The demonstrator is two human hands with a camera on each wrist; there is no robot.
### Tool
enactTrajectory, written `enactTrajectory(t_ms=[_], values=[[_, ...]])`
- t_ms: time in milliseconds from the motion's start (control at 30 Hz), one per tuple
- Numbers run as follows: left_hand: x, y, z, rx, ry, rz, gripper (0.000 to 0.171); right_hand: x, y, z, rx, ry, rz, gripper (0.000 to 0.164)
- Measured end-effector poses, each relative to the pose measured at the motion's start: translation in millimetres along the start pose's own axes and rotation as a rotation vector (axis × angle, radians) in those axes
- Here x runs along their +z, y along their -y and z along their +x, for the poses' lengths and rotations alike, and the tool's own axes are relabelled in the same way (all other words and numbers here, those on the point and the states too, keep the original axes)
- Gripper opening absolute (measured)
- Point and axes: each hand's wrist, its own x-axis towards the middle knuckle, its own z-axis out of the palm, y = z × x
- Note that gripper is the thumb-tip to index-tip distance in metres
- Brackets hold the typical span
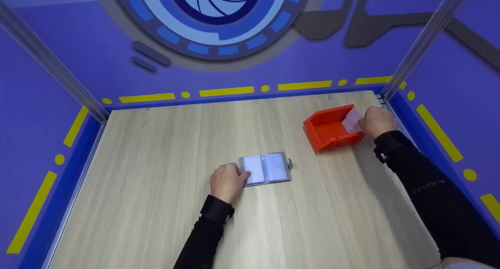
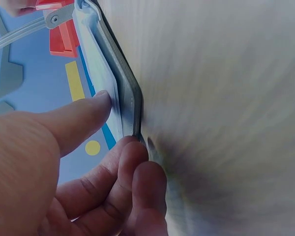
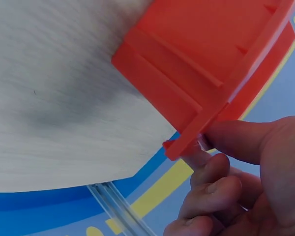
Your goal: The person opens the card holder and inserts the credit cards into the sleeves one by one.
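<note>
A small card album lies spread on the table, its pale sleeve pages facing up and a metal snap on its right-hand flap. My left hand pinches its left edge, thumb on the page and fingertips at the cover's edge. To the right stands an orange-red plastic bin. At the bin's right end my right hand pinches a pinkish printed card, which overlaps the inside of the bin. In the right wrist view, the bin wall hides most of that card.
The light wood table is enclosed by purple-blue printed panels at the back and both sides. Metal posts stand at the back corners, the right one close behind the bin and my right hand.
</note>
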Motion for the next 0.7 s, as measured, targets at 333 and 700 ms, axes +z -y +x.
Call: enactTrajectory(t_ms=[333,700], values=[[-0.2,-0.6,-0.3,0.002,0.001,-0.009,0.041,-3.0,-0.1,-3.3,-0.037,-0.038,-0.009,0.035],[0.3,0.0,-0.9,0.015,-0.002,0.007,0.041,-8.7,3.5,-7.3,-0.082,-0.091,0.033,0.030]])
